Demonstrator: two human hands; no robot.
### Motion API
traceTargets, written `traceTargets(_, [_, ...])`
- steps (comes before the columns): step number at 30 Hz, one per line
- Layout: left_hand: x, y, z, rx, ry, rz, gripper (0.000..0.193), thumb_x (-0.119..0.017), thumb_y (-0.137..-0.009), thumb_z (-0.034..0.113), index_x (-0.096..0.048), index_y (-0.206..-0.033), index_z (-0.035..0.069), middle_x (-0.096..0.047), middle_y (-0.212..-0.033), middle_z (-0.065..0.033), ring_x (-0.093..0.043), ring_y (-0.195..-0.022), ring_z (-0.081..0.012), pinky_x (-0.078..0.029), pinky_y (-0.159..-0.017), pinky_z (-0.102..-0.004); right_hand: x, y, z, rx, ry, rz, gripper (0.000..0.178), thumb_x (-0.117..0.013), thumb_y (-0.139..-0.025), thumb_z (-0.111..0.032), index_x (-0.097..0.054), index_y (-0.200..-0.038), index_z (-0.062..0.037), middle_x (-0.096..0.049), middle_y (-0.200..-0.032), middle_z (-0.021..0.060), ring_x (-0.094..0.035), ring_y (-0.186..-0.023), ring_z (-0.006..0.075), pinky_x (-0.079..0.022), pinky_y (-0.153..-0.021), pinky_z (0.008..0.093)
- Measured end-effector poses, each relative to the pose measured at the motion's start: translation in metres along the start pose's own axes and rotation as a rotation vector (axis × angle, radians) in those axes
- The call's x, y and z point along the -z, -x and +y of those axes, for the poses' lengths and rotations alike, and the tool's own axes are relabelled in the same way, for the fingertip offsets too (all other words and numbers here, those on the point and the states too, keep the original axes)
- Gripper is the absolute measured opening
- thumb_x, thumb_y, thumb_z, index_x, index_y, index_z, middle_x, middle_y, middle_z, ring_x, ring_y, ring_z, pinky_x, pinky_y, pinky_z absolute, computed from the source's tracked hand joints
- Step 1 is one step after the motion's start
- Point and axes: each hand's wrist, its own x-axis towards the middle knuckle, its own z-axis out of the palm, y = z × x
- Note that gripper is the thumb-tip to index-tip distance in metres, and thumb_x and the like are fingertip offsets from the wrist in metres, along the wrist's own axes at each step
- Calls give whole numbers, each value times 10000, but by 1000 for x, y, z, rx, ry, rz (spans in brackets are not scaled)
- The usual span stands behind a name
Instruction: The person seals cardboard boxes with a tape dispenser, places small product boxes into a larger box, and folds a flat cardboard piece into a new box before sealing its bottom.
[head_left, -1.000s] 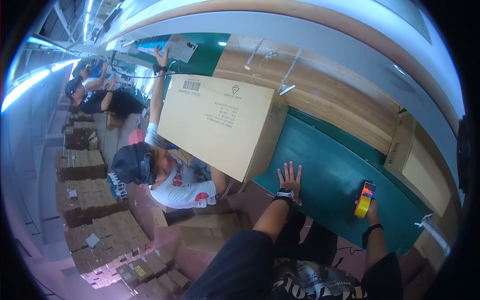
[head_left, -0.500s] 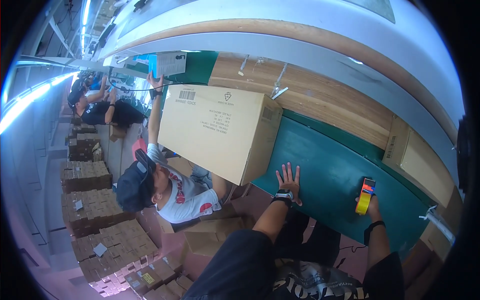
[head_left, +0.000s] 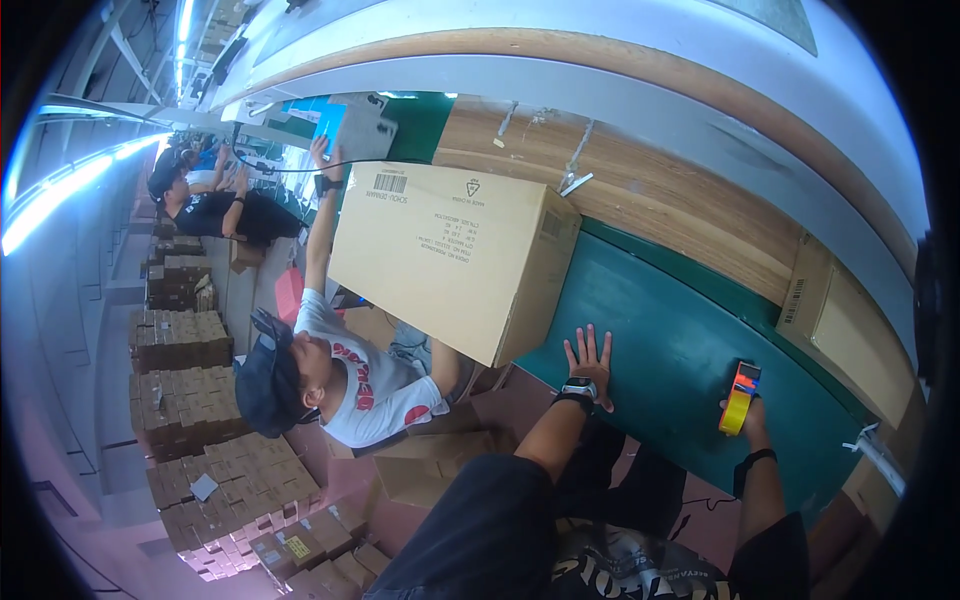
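Observation:
My left hand (head_left: pixel 590 368) lies flat on the green tabletop (head_left: pixel 650 330), fingers spread, near its front edge and right of a large cardboard box (head_left: pixel 450 260). A watch sits on that wrist. My right hand (head_left: pixel 756 420) grips a tape dispenser (head_left: pixel 740 398) with a yellow roll and an orange and black head, held over the right part of the tabletop. Most of the right fingers are hidden behind the dispenser. The closed box has printing and a barcode on its face and stands apart from both hands.
Left of the box, a co-worker in a cap (head_left: pixel 268 385) reaches toward a blue item (head_left: pixel 330 122). Another carton (head_left: pixel 850 310) stands at the right back against a wooden board (head_left: pixel 640 195). Stacked cartons (head_left: pixel 235 490) fill the floor at left. A metal post (head_left: pixel 878 455) rises at the right edge.
The whole view has shifted slightly, moving the scene a little to the right. My left hand stays flat on the tabletop and my right still holds the tape dispenser. The co-worker's reaching hand has moved slightly.

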Motion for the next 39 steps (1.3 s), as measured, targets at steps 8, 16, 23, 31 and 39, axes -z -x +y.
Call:
traceTargets(8, [1, -2, 3, -6, 5, 5, 1624, -923, -467, 579, 162, -1549, 44, 203, -1551, -378, 153, -1446, -555, 33, -1096, -745, 5, -17, 19, -20, -4, -15, 388, -893, -672, -120, -622, -935, -30, -667, -797, 89, -676, -610, 259, -572, -460, 456])
traceTargets(16, [-4, -1, -5, 3, 17, 20, 1641, -932, -450, 567, 171, -1546, 42, 219, -1547, -375, 163, -1444, -554, 40, -1094, -746, -3, -14, 15, 10, -1, -31, 371, -890, -682, -130, -629, -932, -47, -660, -798, 74, -661, -609, 223, -557, -469, 420])
traceTargets(23, [-4, -1, -2, -2, 19, 31, 1645, -935, -439, 565, 161, -1548, 39, 209, -1547, -380, 158, -1443, -558, 41, -1093, -748, -1, -17, 22, 43, -42, -45, 360, -883, -691, -140, -621, -919, -47, -646, -766, 67, -660, -593, 228, -552, -432, 430])
traceTargets(31, [-11, -6, -5, -3, 25, 45, 1645, -933, -441, 573, 161, -1547, 38, 210, -1544, -384, 156, -1442, -560, 42, -1090, -750, -1, -23, 27, 19, -28, -42, 343, -874, -696, -121, -613, -907, -48, -638, -748, 67, -651, -559, 235, -548, -402, 440])
traceTargets(39, [-9, -6, -4, -5, 18, 27, 1634, -929, -452, 577, 157, -1548, 38, 213, -1543, -384, 156, -1441, -561, 42, -1090, -749, -1, -16, 20, 37, -29, -47, 335, -869, -702, -122, -612, -902, -44, -634, -733, 73, -652, -544, 237, -544, -390, 426])
